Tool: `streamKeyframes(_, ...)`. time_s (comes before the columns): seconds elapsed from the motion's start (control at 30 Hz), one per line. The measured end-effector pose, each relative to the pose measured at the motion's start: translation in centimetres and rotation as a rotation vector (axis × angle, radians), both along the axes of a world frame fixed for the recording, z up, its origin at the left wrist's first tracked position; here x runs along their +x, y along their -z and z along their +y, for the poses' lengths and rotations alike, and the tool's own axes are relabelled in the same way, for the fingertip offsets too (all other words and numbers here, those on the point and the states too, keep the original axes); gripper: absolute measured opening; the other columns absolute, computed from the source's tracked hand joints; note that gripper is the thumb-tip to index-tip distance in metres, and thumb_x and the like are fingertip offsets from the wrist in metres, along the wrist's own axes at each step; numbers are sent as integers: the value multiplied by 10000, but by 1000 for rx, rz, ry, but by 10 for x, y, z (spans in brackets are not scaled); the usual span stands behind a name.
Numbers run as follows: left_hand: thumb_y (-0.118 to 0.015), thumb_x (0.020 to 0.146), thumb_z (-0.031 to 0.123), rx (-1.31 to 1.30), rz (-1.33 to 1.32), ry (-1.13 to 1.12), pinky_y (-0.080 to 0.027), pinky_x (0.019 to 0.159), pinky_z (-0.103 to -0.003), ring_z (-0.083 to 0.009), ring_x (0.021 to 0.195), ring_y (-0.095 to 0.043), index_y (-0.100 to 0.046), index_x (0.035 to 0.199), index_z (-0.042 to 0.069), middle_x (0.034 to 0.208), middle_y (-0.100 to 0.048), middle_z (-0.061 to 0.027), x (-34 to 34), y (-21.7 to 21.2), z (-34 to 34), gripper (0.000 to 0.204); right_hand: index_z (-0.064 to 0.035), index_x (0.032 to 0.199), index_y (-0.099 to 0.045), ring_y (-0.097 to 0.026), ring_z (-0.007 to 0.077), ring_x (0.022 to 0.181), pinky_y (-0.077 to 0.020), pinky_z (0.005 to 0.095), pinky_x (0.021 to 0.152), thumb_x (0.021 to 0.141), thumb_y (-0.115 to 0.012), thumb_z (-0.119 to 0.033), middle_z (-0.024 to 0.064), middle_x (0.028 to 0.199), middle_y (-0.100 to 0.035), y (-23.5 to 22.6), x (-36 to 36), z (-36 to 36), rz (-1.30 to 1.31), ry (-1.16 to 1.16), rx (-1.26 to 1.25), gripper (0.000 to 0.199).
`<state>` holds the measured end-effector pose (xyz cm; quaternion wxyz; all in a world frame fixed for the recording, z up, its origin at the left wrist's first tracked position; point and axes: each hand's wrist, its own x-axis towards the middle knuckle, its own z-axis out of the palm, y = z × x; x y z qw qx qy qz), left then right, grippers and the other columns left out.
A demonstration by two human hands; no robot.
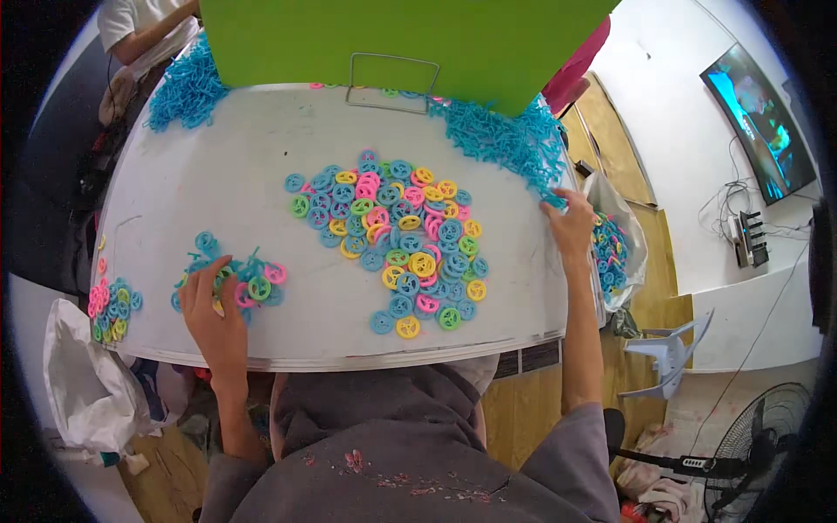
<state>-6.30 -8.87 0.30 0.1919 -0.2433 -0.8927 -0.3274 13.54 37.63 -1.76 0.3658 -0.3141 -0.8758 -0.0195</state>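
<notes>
Left hand (pixel 216 301), 1: palm down at the table's near left, fingers bent and slightly apart, tips on a small mixed pile (pixel 259 288) of spoked plastic wheels and blue strips; cannot tell whether they clamp any piece. Right hand (pixel 571 228), 1: at the table's right edge, thumb and fingertips drawn near each other at the lower end of a heap of blue strips (pixel 501 135), touching it; cannot tell whether a strip is pinched. Main spread of wheels (pixel 410 242), 1: blue, yellow, pink and green, overlapping, mid-table between the 2 hands. Wheel cluster (pixel 118 305), 1: same 4 colours, at the far left edge. Second strip heap (pixel 187 87), 1: blue, at the table's upper left corner. White table (pixel 253 174), 1: curved in this view, beneath all the above. Green panel (pixel 401 39), 1: at the far side, with a bent metal wire (pixel 388 108) before it. White sack (pixel 632 270), 1: right of the table, open, wheels inside. Co-worker's arm (pixel 157 37), 1: upper left. Also, right side: wall screen (pixel 760 122), pale plastic stool (pixel 667 353), black fan (pixel 758 444).
</notes>
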Motion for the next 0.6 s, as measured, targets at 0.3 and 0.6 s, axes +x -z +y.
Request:
streamKeyframes(0.3, -635, 813, 12, 141, 191, -108, -400, 821, -367, -265, 965, -460, -649, 1093, 92, 1094, -551, -78, 24, -8, 24, 292, 9, 939, -674, -626, 127, 778, -490, 245, 707, 832, -679, -120, 70, 804, -672, -19, -4, 6, 307, -188, -678, 168)
streamKeyframes(0.6, -644, 766, -37, 675, -562, 620, -506, 728, -325, -209, 930, -602, -575, 1187, 39, 1107, -605, -113, 80, -30, 132, 434, 2, 1046, -606, -581, 90, 724, -477, 215, 653, 887, -620, -97, 16, 874, -625, -48, -17, -111, 493, -445, -1488, 187)
